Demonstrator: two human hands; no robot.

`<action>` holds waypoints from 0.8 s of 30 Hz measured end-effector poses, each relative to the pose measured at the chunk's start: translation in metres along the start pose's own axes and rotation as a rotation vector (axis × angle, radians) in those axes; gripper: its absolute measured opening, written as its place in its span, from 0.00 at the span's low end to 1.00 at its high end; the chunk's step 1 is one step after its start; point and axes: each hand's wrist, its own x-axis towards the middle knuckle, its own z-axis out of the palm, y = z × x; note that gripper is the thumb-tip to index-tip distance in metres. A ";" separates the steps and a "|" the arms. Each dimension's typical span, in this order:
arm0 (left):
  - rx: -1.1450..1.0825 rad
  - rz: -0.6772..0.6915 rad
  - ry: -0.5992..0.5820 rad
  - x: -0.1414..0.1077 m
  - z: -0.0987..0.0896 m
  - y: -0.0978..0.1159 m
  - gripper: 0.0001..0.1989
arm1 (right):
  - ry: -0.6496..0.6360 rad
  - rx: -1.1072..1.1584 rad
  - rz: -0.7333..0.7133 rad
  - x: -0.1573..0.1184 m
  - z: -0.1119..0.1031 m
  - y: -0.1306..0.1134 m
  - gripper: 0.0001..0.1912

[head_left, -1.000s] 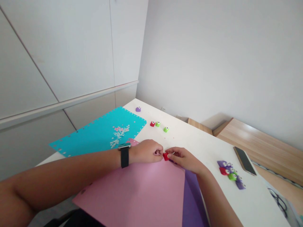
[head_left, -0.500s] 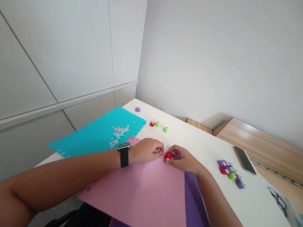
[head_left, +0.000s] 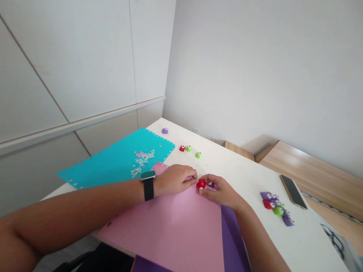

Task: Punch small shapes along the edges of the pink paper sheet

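Observation:
A sheet of pink paper [head_left: 176, 226] lies before me, with small punched holes along its far left edge. My left hand [head_left: 176, 180], a black-banded watch on the wrist, pinches the paper's far edge. Close to those fingertips, my right hand [head_left: 219, 190] grips a small red craft punch [head_left: 201, 184] at the same edge. Whether the punch is pressed down, I cannot tell. Purple paper [head_left: 234, 238] shows from under the pink sheet.
A teal sheet [head_left: 113, 162] with punched edges bears a heap of paper bits [head_left: 141, 162]. Beyond stand a purple punch [head_left: 165, 130], a red one [head_left: 182, 148] and two green ones [head_left: 199, 155]. Several more punches [head_left: 278, 207] cluster at the right, near a phone [head_left: 293, 192].
The red punch has turned slightly in my right hand, at nearly the same spot. The near left corner of the pink paper has shifted a little to the right.

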 end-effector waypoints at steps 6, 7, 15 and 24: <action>-0.014 0.010 0.000 0.000 0.000 -0.001 0.09 | 0.016 -0.046 -0.035 -0.001 0.000 -0.003 0.10; -0.016 0.012 0.001 0.000 0.000 -0.001 0.09 | 0.022 -0.067 -0.044 0.000 0.000 -0.003 0.09; -0.023 0.023 0.019 0.000 -0.001 0.001 0.09 | 0.066 -0.166 -0.167 -0.001 0.008 -0.006 0.04; -0.029 -0.014 0.046 0.001 -0.004 0.000 0.09 | 0.134 -0.177 -0.184 0.001 0.016 -0.008 0.03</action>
